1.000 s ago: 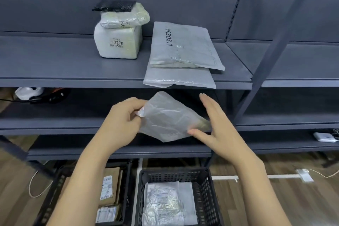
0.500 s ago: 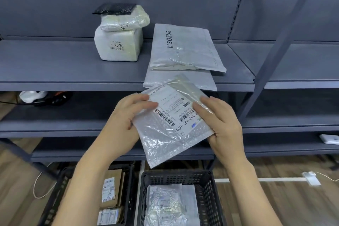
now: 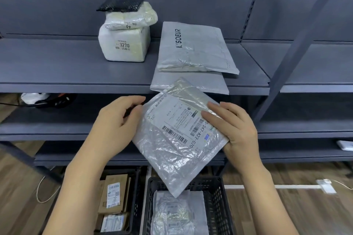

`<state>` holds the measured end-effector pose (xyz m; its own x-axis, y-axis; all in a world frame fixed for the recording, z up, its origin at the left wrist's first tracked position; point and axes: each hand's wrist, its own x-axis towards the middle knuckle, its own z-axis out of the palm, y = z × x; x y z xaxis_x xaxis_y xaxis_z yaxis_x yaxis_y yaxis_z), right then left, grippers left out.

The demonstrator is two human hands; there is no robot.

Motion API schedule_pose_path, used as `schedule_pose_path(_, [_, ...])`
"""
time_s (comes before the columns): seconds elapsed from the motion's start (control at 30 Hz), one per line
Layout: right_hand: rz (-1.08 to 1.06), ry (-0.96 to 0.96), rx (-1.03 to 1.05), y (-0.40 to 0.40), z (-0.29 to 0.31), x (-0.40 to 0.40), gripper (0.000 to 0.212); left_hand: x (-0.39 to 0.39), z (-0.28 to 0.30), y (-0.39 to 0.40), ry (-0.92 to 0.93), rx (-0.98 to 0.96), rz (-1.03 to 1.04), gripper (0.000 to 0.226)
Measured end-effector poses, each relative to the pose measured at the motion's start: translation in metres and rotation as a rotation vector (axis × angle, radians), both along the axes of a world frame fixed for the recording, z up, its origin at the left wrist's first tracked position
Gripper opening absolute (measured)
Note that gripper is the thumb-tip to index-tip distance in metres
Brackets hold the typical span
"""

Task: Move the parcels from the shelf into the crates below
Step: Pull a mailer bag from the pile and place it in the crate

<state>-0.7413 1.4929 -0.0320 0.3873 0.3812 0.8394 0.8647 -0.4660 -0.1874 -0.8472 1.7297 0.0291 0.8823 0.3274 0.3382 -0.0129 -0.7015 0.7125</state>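
Down at the bottom of the head view I see two black crates on the floor. The left crate (image 3: 136,196) holds brown cardboard boxes (image 3: 114,192) with white labels, stacked on edge. The right crate (image 3: 217,202) holds flat silvery mailers (image 3: 177,213), label up, lying one on another.

Above the right crate I have the parcel (image 3: 177,139) in both hands, held in the air in front of the lower shelves, tilted so one corner points down toward the crate. It is a grey bubble mailer, crinkled and shiny, with a white shipping label facing me; I can read barcodes and "A22-020" on it. My left hand (image 3: 116,126) grips its left edge, fingers curled round behind and thumb at the front. My right hand (image 3: 236,131) holds the right edge, fingers laid across the label and thumb low at the corner.

On the top shelf (image 3: 57,66) more parcels wait. A white block (image 3: 124,46) marked "3270" stands to the left, with a pale bag (image 3: 133,19) and a black packet (image 3: 120,4) piled on it. Just right of it lies a grey mailer (image 3: 193,47) printed "K'SOEUR", resting on another flat mailer (image 3: 210,86) that overhangs the shelf edge.
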Motion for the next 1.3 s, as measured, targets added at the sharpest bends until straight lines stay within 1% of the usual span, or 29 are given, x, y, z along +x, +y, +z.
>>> schedule_pose_path(0.03, [0.028, 0.002, -0.010, 0.001, 0.002, -0.001, 0.024, 0.003, 0.001, 0.001, 0.023, 0.060, 0.006, 0.029])
schedule_pose_path(0.1, [0.065, 0.005, -0.028, 0.003, 0.004, -0.003, 0.026, 0.008, 0.004, 0.002, 0.064, 0.177, -0.023, 0.038])
schedule_pose_path(0.13, [0.081, 0.009, -0.035, 0.003, 0.005, -0.004, 0.026, 0.011, 0.006, 0.002, 0.081, 0.199, -0.060, 0.043])
schedule_pose_path(0.2, [0.123, 0.018, -0.052, 0.006, 0.007, -0.006, 0.026, 0.016, 0.009, 0.001, 0.121, 0.177, -0.158, 0.055])
schedule_pose_path(0.27, [0.167, 0.014, -0.069, 0.009, 0.010, -0.009, 0.022, 0.022, 0.010, 0.000, 0.193, 0.149, -0.243, 0.065])
schedule_pose_path(0.37, [0.171, 0.007, -0.080, 0.012, 0.013, -0.011, 0.022, 0.031, 0.013, -0.003, 0.271, 0.056, -0.345, 0.065])
schedule_pose_path(0.43, [0.150, 0.008, -0.089, 0.012, 0.011, -0.011, 0.022, 0.035, 0.014, -0.002, 0.306, -0.018, -0.364, 0.071])
schedule_pose_path(0.53, [0.092, 0.037, -0.080, 0.005, 0.005, -0.009, 0.025, 0.038, 0.016, 0.001, 0.397, -0.022, -0.359, 0.080])
schedule_pose_path(0.57, [0.069, 0.063, -0.096, 0.002, 0.002, -0.007, 0.031, 0.038, 0.015, 0.002, 0.425, -0.024, -0.355, 0.080])
schedule_pose_path(0.6, [0.045, 0.110, -0.128, 0.000, 0.000, -0.006, 0.042, 0.038, 0.014, 0.003, 0.440, -0.047, -0.353, 0.076])
schedule_pose_path(0.63, [0.020, 0.172, -0.162, -0.002, -0.002, -0.004, 0.053, 0.038, 0.014, 0.003, 0.441, -0.086, -0.350, 0.068])
schedule_pose_path(0.7, [-0.047, 0.283, -0.205, -0.006, -0.004, 0.000, 0.068, 0.035, 0.011, 0.004, 0.417, -0.142, -0.335, 0.044])
schedule_pose_path(0.73, [-0.074, 0.320, -0.216, -0.008, -0.004, 0.003, 0.070, 0.033, 0.010, 0.004, 0.395, -0.139, -0.314, 0.035])
schedule_pose_path(0.8, [-0.106, 0.374, -0.229, -0.014, -0.002, 0.007, 0.066, 0.030, 0.007, 0.005, 0.328, -0.114, -0.242, 0.027])
schedule_pose_path(0.87, [-0.115, 0.440, -0.232, -0.019, 0.001, 0.009, 0.059, 0.028, 0.004, 0.009, 0.247, -0.098, -0.135, 0.026])
schedule_pose_path(0.93, [-0.113, 0.496, -0.252, -0.020, 0.002, 0.007, 0.057, 0.026, 0.002, 0.014, 0.179, -0.129, -0.048, 0.025])
schedule_pose_path(1.0, [-0.094, 0.554, -0.261, -0.016, 0.003, 0.002, 0.065, 0.026, 0.001, 0.015, 0.116, -0.213, -0.006, 0.025])
schedule_pose_path(1.17, [-0.016, 0.666, -0.201, 0.004, 0.006, -0.014, 0.096, 0.024, 0.002, 0.005, 0.006, -0.434, 0.042, 0.025])
schedule_pose_path(1.3, [-0.027, 0.870, -0.165, 0.015, 0.003, -0.022, 0.110, 0.022, 0.000, -0.006, -0.022, -0.540, 0.003, 0.024])
